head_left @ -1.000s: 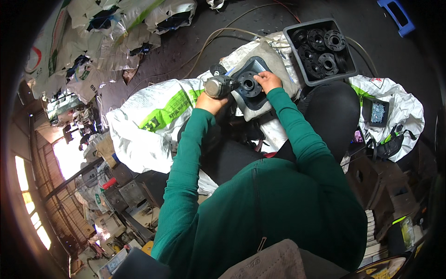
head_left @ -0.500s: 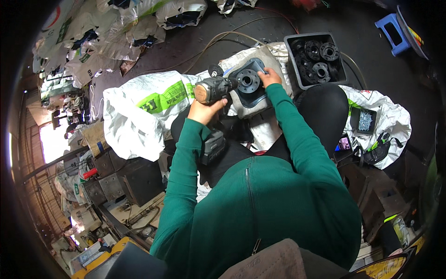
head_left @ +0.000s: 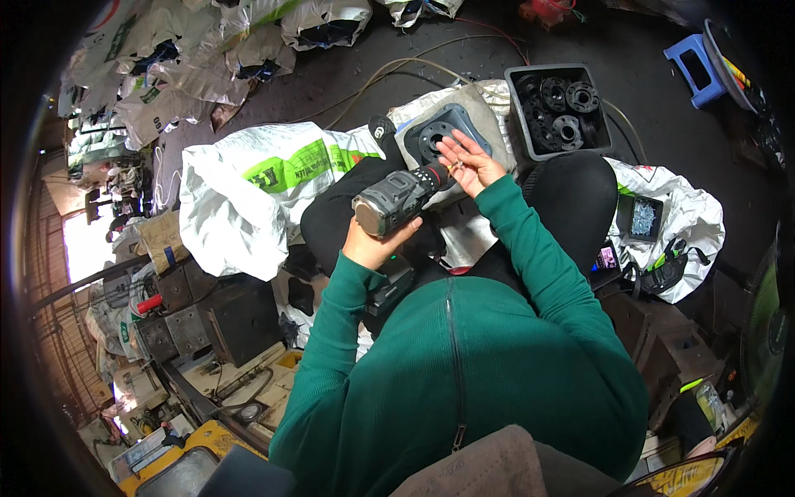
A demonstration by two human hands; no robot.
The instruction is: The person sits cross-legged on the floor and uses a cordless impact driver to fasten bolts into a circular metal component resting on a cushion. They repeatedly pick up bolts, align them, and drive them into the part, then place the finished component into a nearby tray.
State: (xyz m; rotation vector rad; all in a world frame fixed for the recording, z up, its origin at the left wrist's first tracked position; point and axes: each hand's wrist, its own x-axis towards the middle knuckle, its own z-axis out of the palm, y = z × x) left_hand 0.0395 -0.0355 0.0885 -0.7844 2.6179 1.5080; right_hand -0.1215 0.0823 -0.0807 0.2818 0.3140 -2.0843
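Note:
My left hand (head_left: pixel 374 245) is closed round the grip of a cordless drill (head_left: pixel 396 203), its chuck pointing up to the right. At the drill's tip, my right hand (head_left: pixel 474 166) is turned palm up with its fingers stretched out. Small shiny bits that look like screws lie between its thumb and fingers; their exact shape is too small to make out. Just beyond both hands, a dark square base with a round flanged disc (head_left: pixel 436 139) rests on a pale sack-covered pad (head_left: pixel 406 124). The right hand covers part of the base.
A grey bin (head_left: pixel 566 154) of black flanged discs stands beyond my right knee. To the right, a black tray of screws (head_left: pixel 643 219) sits on a white sack (head_left: pixel 694 217). Another white sack (head_left: pixel 224 199) lies left. Farther off are a blue stool (head_left: pixel 694 66), hoses and filled bags.
My right hand has let go of the base's edge and turned palm up at the drill tip. The drill has drawn back from the disc, toward me.

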